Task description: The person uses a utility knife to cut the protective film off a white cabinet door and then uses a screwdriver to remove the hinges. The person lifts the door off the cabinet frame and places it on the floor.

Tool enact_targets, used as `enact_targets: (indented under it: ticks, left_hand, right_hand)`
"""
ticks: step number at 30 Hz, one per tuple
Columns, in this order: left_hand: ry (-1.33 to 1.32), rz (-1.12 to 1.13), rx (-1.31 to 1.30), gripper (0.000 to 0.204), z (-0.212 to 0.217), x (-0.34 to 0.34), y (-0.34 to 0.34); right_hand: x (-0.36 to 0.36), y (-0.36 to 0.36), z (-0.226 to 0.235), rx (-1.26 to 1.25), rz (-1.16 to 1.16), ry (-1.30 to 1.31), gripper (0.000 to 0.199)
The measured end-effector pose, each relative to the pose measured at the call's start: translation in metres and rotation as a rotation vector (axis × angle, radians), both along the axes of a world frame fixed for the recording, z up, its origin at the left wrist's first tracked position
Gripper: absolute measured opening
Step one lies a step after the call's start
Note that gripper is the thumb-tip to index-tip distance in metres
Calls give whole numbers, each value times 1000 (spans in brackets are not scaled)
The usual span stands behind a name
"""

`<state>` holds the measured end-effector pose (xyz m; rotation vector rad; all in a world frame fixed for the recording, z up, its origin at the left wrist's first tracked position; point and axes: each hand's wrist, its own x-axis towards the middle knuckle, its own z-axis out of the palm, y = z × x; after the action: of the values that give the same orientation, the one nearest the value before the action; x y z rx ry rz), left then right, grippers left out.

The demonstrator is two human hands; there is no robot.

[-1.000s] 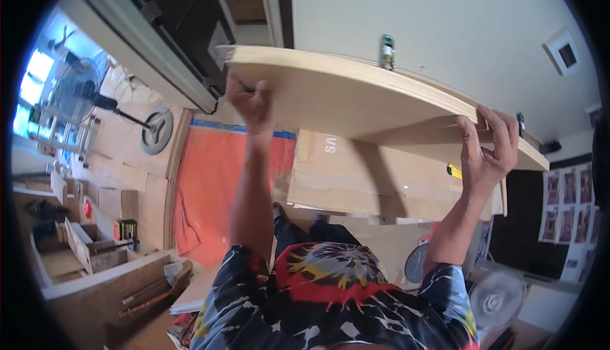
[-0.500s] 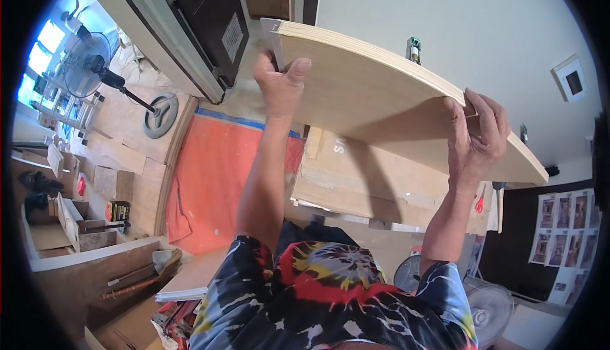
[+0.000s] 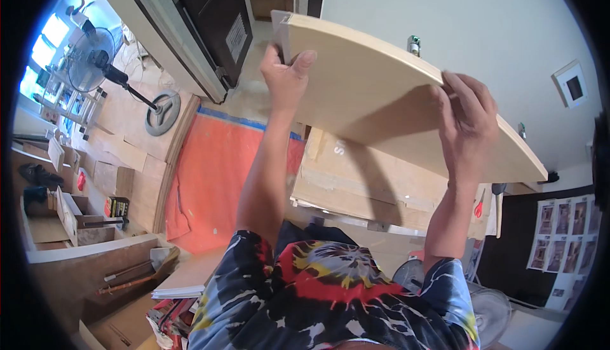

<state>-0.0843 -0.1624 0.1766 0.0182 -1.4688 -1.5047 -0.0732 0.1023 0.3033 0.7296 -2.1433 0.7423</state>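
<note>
A long pale plywood board (image 3: 368, 76) is held up in front of me, its long top edge running down toward the right. My left hand (image 3: 287, 78) grips the board's left end, thumb on the near face and the fingers hidden behind the light-coloured end strip (image 3: 280, 35). At the top edge, right of the middle, my right hand (image 3: 469, 121) has its thumb on the near face and its fingers bent over the edge. Beneath the board lies a cardboard-covered worktop (image 3: 343, 181), with the board's shadow across it.
An orange floor sheet (image 3: 219, 172) with blue tape lies left of the worktop. A standing fan (image 3: 95, 61) is further left. Near the worktop's right end are red-handled scissors (image 3: 479, 209). Open wooden boxes with tools (image 3: 130, 280) stand at lower left. The wall (image 3: 502, 26) rises beyond the board.
My right hand has moved a little left and up along the board's top edge. The board's left end has risen slightly and shifted right, with my left hand on it.
</note>
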Motion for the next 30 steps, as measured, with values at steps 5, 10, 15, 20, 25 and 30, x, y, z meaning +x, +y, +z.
enact_targets:
  ticks: [5, 10, 15, 20, 25, 30]
  left_hand:
    - [117, -93, 127, 65, 1, -7, 4]
    - [43, -93, 122, 50, 4, -5, 3]
    - [21, -239, 293, 39, 19, -3, 5]
    - [-34, -85, 125, 39, 13, -11, 2]
    - [-67, -58, 116, 39, 1, -15, -4]
    - [-16, -114, 210, 44, 7, -9, 0]
  right_hand:
    - [-18, -65, 1, 49, 202, 84, 19]
    - [-28, -129, 0, 66, 329, 119, 15]
    - [-23, -157, 12, 43, 333, -20, 12]
    - [-26, -157, 19, 88, 248, -108, 13]
    - [-27, -147, 19, 40, 304, -192, 16]
    - [-26, -148, 15, 125, 376, -69, 17]
